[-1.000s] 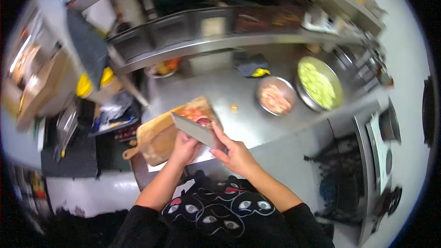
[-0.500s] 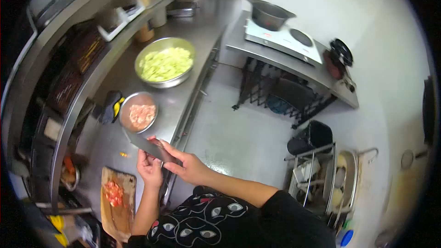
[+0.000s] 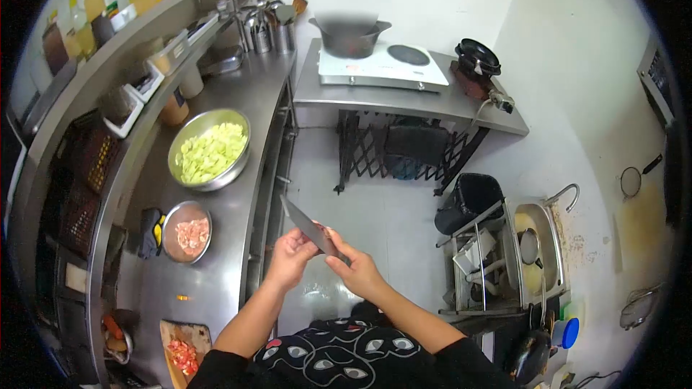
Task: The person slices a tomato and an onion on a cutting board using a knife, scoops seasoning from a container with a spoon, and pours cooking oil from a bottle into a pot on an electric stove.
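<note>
A wide-bladed kitchen knife [image 3: 311, 229] is raised in front of my body, its blade slanting up and to the left over the floor. My right hand [image 3: 355, 268] is closed round the knife's lower end, and its fingers hide the handle. Beside the blade, my left hand [image 3: 290, 258] has its fingers curled in and thumb close to the metal; whatever they pinch is hidden. A little red shows at the blade by my right fingers, too small to name. To the lower left, chopped red pieces [image 3: 183, 357] lie on a wooden cutting board [image 3: 196, 333].
On the steel counter [image 3: 216, 281] stand a bowl of raw meat [image 3: 192, 236] and a larger bowl of sliced pale green vegetable [image 3: 210, 153]. Ahead, a dark pot [image 3: 352, 42] sits on a white double hotplate [image 3: 382, 72]. A sink [image 3: 544, 245] and black bin [image 3: 470, 202] are at right.
My view has turned left-to-right, so the counter and bowls sit further left. Both hands and the knife have moved from the counter's edge to over the floor. The knife stays held.
</note>
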A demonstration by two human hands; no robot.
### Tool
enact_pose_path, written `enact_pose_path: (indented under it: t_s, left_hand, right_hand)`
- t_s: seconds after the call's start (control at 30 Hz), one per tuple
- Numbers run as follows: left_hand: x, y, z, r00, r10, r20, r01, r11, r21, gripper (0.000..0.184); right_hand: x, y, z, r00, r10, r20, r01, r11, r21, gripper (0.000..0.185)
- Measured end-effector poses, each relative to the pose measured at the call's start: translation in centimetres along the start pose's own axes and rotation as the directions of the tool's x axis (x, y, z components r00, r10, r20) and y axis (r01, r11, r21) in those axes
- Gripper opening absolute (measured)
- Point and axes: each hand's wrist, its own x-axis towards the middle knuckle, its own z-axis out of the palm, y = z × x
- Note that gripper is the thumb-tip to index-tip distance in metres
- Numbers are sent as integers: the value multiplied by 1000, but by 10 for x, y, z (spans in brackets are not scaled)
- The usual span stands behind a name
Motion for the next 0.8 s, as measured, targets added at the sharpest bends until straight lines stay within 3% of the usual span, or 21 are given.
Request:
enact_pose_path:
  t_s: [0.03,0.07,0.13,0.2,0.23,0.27,0.33,0.4,0.47,0.53,0.7,0.8]
  left_hand:
    - [12,-4,14,991,130,29,-133,954,269,42]
    - [25,-19,25,968,245,54,-249,917,311,42]
    - [54,-40,55,937,337,94,-350,911,220,46]
    - [100,-44,82,985,-38,166,40,999,-12,48]
    - [115,-48,93,943,-241,229,272,955,-117,50]
    - [127,-58,105,976,-117,185,107,992,63,50]
    - [145,-85,126,970,124,208,-201,890,408,51]
    - [159,-106,150,963,200,181,-257,886,387,50]
    - [182,-116,171,979,-48,197,31,995,90,40]
    - [205,-121,180,948,-172,269,165,985,50,44]
    - [260,-141,204,897,-310,316,307,950,62,39]
    - [298,-152,214,864,-351,361,324,936,135,38]
  right_hand:
    - [5,3,-15,999,-20,-28,21,999,31,56]
    - [7,7,-29,998,-37,-56,40,997,61,56]
    - [9,17,-67,996,4,-88,3,996,88,54]
    - [12,31,-121,986,123,-116,-112,989,102,53]
    - [13,33,-136,988,79,-129,-67,994,91,52]
    - [16,32,-154,987,47,-156,-35,996,80,51]
    - [15,37,-185,978,40,-204,-19,994,105,50]
    - [20,47,-213,975,53,-216,-17,986,164,50]
    - [22,71,-233,961,46,-274,5,984,180,51]
    - [25,88,-249,951,50,-306,7,983,181,53]
    - [38,108,-289,928,120,-354,-59,982,177,55]
    - [52,111,-319,905,261,-335,-199,958,209,54]
